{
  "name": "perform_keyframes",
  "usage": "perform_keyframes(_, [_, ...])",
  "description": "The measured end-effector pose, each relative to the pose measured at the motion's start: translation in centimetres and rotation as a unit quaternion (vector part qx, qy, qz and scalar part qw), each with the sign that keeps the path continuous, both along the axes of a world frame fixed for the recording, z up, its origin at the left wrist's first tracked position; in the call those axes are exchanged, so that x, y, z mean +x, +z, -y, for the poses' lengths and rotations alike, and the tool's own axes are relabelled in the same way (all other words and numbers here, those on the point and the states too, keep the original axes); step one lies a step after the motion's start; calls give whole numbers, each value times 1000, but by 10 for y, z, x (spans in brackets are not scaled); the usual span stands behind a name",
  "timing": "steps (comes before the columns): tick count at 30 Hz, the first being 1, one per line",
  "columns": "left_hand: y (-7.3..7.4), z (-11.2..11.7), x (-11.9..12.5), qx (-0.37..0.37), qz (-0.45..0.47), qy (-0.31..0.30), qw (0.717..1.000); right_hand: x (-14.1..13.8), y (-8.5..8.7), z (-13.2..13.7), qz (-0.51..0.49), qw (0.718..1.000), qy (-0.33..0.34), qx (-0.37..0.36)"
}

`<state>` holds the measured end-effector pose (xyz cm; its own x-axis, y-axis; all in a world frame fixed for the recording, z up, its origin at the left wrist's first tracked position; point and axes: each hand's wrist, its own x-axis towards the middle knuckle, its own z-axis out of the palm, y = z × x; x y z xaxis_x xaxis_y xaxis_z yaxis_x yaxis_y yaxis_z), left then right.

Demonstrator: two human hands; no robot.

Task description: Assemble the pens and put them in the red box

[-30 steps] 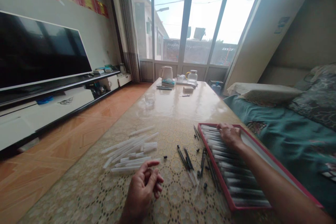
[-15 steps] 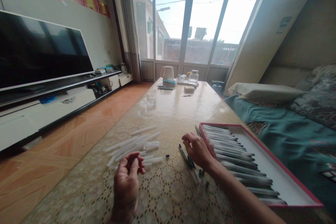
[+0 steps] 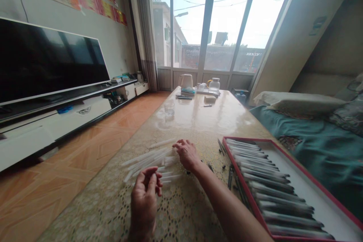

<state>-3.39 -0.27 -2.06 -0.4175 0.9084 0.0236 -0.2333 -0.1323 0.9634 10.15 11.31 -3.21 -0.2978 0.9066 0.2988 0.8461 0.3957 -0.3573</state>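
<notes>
A loose pile of clear plastic pen tubes (image 3: pixel 147 159) lies on the patterned table (image 3: pixel 184 211). My right hand (image 3: pixel 185 154) reaches across to the pile's right end, fingers curled down onto the tubes. My left hand (image 3: pixel 144 196) hovers just in front of the pile, fingers bent loosely; I cannot see anything in it. Thin black refills (image 3: pixel 230 176) and small caps lie between the pile and a red-rimmed tray (image 3: pixel 317 196) filled with several finished pens (image 3: pixel 266 181) in a row.
A glass (image 3: pixel 169 108), kettle (image 3: pixel 187 81) and jar (image 3: pixel 214 84) stand at the table's far end. A television (image 3: pixel 48 64) on a low stand runs along the left wall. A sofa with a teal cover (image 3: pixel 312 132) borders the table's right side.
My right hand left the tray, crossed the black refills and now rests on the clear tubes. My left hand drew its fingers in and stayed near the pile. The camera shifted slightly.
</notes>
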Motion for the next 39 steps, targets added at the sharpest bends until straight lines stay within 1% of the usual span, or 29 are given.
perform_keyframes(3, [-3, 0, 0, -1, -12, -12, 1000, 3, 3, 7, -6, 1000, -11, 0])
perform_keyframes(5, [-5, -1, 1, -4, -26, -25, 999, 12, 7, 16, -18, 1000, -21, -3])
perform_keyframes(8, [-5, 1, 3, -7, -68, -58, 996, 35, 16, 39, -53, 998, -36, -8])
perform_keyframes(10, [-4, 4, 6, -9, -120, -83, 989, 54, 24, 60, -85, 995, -45, -9])
perform_keyframes(12, [0, 9, 10, 14, -190, -98, 977, 72, 33, 84, -111, 993, -37, -14])
perform_keyframes(14, [3, 15, 14, 55, -254, -111, 959, 85, 41, 107, -141, 989, -29, -26])
perform_keyframes(15, [5, 18, 17, 74, -278, -125, 949, 89, 45, 118, -178, 983, -17, -42])
perform_keyframes(17, [7, 24, 22, 94, -314, -173, 929, 92, 51, 136, -231, 971, -3, -66])
perform_keyframes(20, [7, 30, 29, 98, -346, -237, 902, 89, 55, 153, -268, 959, 13, -86])
perform_keyframes(23, [4, 31, 31, 93, -357, -260, 892, 88, 51, 156, -306, 945, 19, -111])
perform_keyframes(25, [0, 29, 30, 84, -331, -258, 904, 91, 45, 153, -318, 941, -4, -116])
perform_keyframes(26, [-2, 27, 30, 74, -302, -253, 916, 92, 42, 151, -302, 947, -28, -103])
perform_keyframes(28, [-5, 23, 30, 39, -209, -252, 944, 94, 35, 149, -219, 971, -80, -51])
perform_keyframes(30, [-6, 19, 30, -12, -98, -266, 959, 94, 28, 149, -105, 988, -109, -8])
perform_keyframes(32, [-5, 18, 31, -63, -8, -268, 961, 91, 22, 150, -21, 993, -119, 6])
perform_keyframes(34, [-1, 19, 33, -101, 42, -257, 960, 87, 18, 151, 31, 991, -132, 13])
perform_keyframes(36, [3, 20, 34, -120, 63, -245, 960, 85, 14, 151, 60, 988, -145, 14])
perform_keyframes(39, [6, 22, 34, -125, 79, -236, 960, 83, 11, 149, 97, 983, -156, 1])
